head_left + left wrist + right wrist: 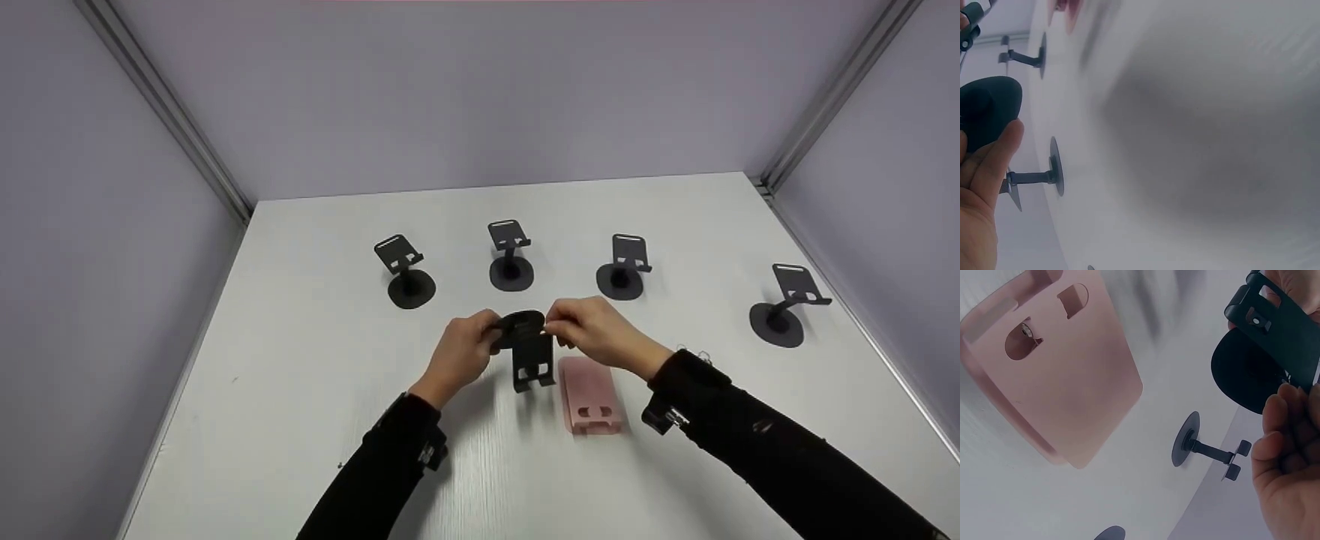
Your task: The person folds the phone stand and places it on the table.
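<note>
Between the two hands, above the table, is a black phone stand [532, 351], its slotted plate toward me and its round base at the far end. My left hand [465, 349] grips the base from the left; in the left wrist view its fingers [999, 157] lie against the base [1002, 104]. From the other side, my right hand [600, 330] pinches the stand near where plate and base meet. Its curled fingers [1278, 413] show at the plate's edge in the right wrist view. Below lies a pink phone stand [589, 386], folded flat on the table.
Across the back of the white table [300, 360] stand several black phone stands: one at left [411, 289], one behind the hands [511, 274], one right of centre [620, 281] and one at far right [778, 325]. Grey panels [480, 97] enclose the table.
</note>
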A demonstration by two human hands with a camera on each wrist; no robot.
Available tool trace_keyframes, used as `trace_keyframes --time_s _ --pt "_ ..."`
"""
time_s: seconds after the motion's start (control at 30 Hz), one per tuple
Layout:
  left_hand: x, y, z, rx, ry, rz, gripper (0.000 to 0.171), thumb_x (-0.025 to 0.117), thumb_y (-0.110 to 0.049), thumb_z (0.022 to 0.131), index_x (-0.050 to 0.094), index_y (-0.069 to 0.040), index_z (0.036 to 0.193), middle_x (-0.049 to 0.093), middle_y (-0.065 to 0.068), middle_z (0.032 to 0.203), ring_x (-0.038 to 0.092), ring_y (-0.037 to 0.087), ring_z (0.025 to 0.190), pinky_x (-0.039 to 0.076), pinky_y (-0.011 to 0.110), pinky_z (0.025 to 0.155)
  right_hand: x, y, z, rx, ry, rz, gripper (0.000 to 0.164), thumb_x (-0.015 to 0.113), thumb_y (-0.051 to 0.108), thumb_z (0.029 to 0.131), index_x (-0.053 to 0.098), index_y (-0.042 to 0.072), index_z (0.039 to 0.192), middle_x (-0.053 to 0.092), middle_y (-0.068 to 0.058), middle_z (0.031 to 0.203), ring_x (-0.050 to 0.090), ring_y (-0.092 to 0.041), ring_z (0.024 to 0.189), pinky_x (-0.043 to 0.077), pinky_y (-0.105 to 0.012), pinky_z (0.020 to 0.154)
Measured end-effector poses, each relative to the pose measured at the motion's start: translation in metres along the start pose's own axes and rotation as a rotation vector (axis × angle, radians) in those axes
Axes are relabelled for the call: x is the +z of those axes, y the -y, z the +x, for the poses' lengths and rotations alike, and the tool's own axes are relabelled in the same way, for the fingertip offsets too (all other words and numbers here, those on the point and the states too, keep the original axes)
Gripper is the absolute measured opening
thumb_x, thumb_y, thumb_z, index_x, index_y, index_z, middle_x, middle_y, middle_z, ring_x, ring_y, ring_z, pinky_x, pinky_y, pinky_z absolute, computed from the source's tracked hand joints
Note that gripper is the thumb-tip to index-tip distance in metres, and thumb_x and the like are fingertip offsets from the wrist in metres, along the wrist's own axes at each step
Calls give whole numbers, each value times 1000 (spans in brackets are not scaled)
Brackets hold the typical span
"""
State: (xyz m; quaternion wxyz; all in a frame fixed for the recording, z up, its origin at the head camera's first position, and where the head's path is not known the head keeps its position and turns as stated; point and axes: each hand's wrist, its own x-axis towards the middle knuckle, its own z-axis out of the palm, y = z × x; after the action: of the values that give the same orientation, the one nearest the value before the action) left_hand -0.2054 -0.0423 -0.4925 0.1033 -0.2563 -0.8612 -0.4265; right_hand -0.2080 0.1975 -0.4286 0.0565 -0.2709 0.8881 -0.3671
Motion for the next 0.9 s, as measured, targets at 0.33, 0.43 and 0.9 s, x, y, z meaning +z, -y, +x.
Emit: trace_keyframes --time_s 0.33,0.43,0.9 --pt "2 -3 -1 -11 -1 11 5 65 1 95 67 -3 93 73 6 77 64 16 66 51 30 64 3 -1 1 36 -21 -6 14 69 13 98 69 8 85 62 2 66 53 -7 59 43 -23 54" --pt "2 -4 -1 -2 -4 18 5 65 1 95 67 -3 93 73 6 78 63 16 67 52 31 65 3 -2 2 57 -23 -1 15 69 13 97 68 8 84 62 2 65 52 -6 58 43 -23 53" --pt "4 -11 -2 62 -15 21 5 65 1 96 68 -2 95 72 11 76 61 17 65 49 29 61 6 1 3 172 -9 29 16 69 11 96 66 4 81 60 2 62 52 -8 53 42 -24 49"
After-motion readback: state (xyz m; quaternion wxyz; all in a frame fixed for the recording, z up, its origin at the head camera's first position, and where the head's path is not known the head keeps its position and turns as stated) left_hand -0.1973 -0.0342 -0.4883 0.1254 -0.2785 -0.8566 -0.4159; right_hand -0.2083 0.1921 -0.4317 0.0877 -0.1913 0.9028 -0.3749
